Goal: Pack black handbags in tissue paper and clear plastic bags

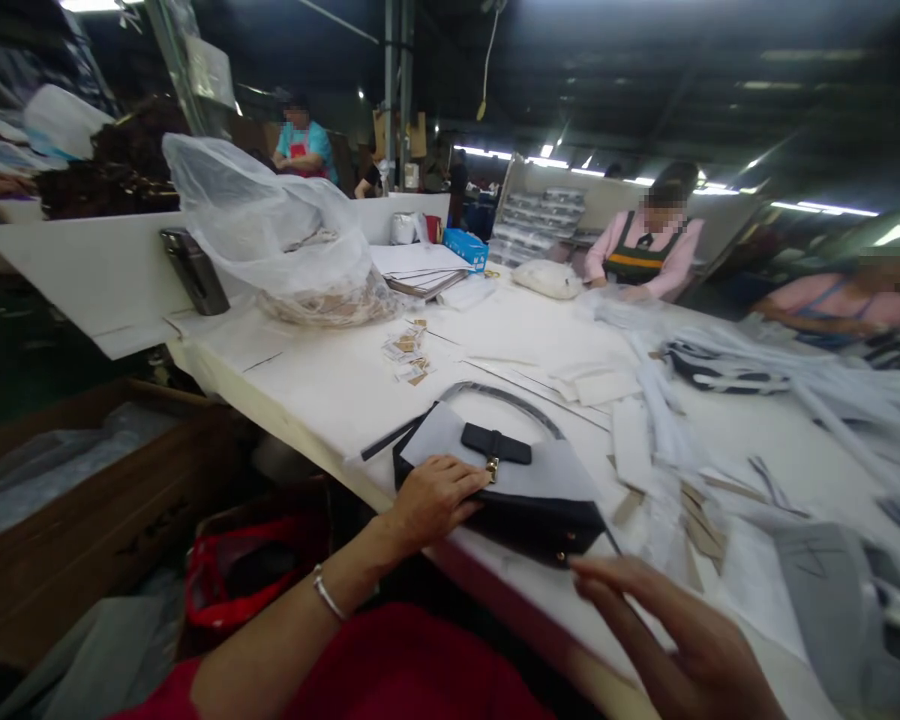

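A dark navy handbag [540, 505] with a pale grey flap, a black strap tab and a small gold clasp [493, 468] lies flat on the white table [345, 390]. Its handle [495, 395] curves away from me. My left hand [435, 497] rests flat on the bag's near-left corner, fingers spread, holding nothing. My right hand [675, 625] hovers just off the bag's right corner above the table's near edge, with its fingers stretched out and nothing in them.
A big clear plastic bag [285, 235] and small paper tags [409, 355] lie at the far left. White strips and card pieces [645, 440] litter the right. Two people work across the table [649, 250]. A red bag [240, 575] and cardboard boxes [82, 500] stand below left.
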The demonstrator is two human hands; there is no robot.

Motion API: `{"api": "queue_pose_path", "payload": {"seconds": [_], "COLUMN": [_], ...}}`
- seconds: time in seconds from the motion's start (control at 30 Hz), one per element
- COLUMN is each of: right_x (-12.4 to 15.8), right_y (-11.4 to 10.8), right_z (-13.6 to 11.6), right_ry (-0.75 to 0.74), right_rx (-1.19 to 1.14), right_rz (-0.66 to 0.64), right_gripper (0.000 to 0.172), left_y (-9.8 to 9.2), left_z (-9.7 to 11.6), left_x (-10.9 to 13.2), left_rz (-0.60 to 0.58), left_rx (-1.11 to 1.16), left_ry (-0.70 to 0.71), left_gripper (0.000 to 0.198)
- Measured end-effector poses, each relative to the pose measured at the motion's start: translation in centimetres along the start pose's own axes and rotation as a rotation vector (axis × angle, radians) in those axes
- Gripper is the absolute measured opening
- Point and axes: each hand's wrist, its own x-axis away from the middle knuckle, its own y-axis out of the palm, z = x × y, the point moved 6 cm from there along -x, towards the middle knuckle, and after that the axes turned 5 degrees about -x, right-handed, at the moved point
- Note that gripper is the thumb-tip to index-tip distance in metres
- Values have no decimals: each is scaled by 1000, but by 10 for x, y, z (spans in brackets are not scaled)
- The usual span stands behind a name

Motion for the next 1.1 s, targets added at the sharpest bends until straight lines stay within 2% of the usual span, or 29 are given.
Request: {"api": "queue_pose_path", "payload": {"seconds": [0.07, 0.13, 0.17, 0.23, 0.3, 0.37, 0.43, 0.6, 0.73, 0.87, 1.1], "right_x": [-48, -87, -101, -114, -109, -95, -81, -76, -81, -74, -58], "right_y": [5, 16, 24, 44, 65, 81, 90, 88, 81, 84, 85], "right_z": [-31, -44, -42, -17, 25, 62, 82, 78, 74, 74, 73], "right_ry": [-193, -314, -347, -334, -231, -133, -90, -75, -81, -129, -289], "right_rx": [57, 147, 222, 410, 563, 608, 586, 503, 492, 488, 487], "right_rz": [-47, -83, -98, -131, -171, -184, -163, -132, -89, 2, 161], "right_gripper": [26, 31, 32, 36, 42, 46, 48, 53, 54, 49, 42], "left_y": [-1, -2, -2, 0, 3, 6, 6, -2, 6, 20, 30], "left_z": [1, 0, 0, -1, 0, 4, 9, 18, 20, 20, 16], "left_x": [0, 1, 1, 2, 4, 7, 8, -5, -15, -4, 14], "left_rz": [3, 16, 22, 27, 21, 10, 5, 95, 155, 163, 165], "left_rx": [-25, -31, -30, -25, -32, -49, -82, -252, -360, -412, -360], "left_ry": [11, 21, 26, 29, 39, 57, 75, 170, 264, 270, 273], "left_gripper": [34, 32, 32, 35, 39, 41, 42, 39, 47, 51, 61]}}
